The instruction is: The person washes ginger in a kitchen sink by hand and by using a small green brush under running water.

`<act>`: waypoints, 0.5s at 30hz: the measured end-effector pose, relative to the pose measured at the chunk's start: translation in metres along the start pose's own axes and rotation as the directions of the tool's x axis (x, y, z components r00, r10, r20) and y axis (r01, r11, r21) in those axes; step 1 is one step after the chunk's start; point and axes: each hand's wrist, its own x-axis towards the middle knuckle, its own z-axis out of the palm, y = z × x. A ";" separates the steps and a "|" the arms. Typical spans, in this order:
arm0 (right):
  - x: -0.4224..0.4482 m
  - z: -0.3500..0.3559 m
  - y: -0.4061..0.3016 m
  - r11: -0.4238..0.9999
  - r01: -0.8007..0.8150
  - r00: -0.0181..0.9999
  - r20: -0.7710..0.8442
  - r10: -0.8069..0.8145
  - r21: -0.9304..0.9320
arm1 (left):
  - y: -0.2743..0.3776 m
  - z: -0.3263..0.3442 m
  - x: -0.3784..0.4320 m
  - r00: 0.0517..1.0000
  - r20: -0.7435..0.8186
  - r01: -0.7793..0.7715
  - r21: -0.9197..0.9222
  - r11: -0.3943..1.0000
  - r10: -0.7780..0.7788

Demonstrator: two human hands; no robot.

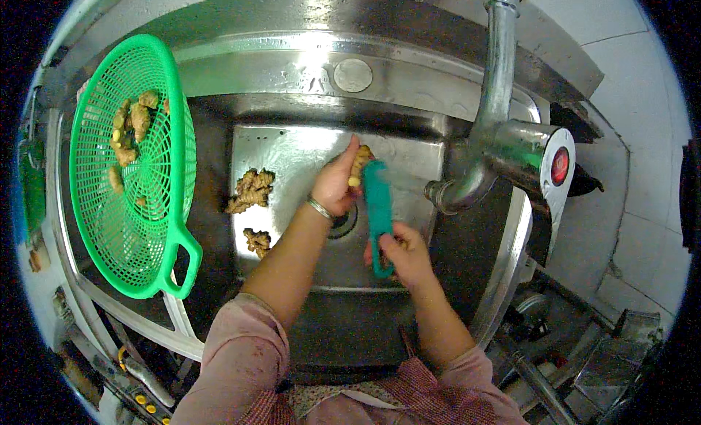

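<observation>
My left hand (pixel 337 181) grips a piece of ginger root (pixel 358 163) above the basin of a stainless steel sink (pixel 290 156). In my right hand (pixel 402 253) is the looped handle of a teal brush or scraper (pixel 378 200). Its long head is blurred and overlaps the right side of the ginger; bristles or blade cannot be made out. Part of the drain (pixel 345 225) shows below my left hand. Two knobbly ginger roots, a larger one (pixel 253 190) and a smaller one (pixel 257 241), lie on the basin floor to the left of my arm.
A green plastic colander (pixel 178 206) rests over the sink's left side, with several ginger pieces (pixel 141 121) inside. From the right, a metal faucet (pixel 495 96) reaches over the basin, its spout (pixel 443 196) near my right hand. White tiles (pixel 651 167) lie beyond the sink's right edge.
</observation>
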 end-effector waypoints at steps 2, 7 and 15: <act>-0.003 0.007 -0.020 0.999 -0.037 0.999 -0.029 0.036 -0.031 | -0.010 0.013 0.003 0.997 -0.078 0.006 -0.061 0.998 -0.011; 0.019 0.001 -0.040 0.990 -0.142 0.989 -0.038 0.143 0.019 | -0.014 0.000 0.002 0.997 0.075 -0.007 -0.034 0.999 0.010; 0.024 0.001 -0.051 0.864 -0.120 0.987 0.156 0.049 0.490 | 0.004 0.030 -0.021 0.996 -0.060 0.056 -0.109 0.992 -0.062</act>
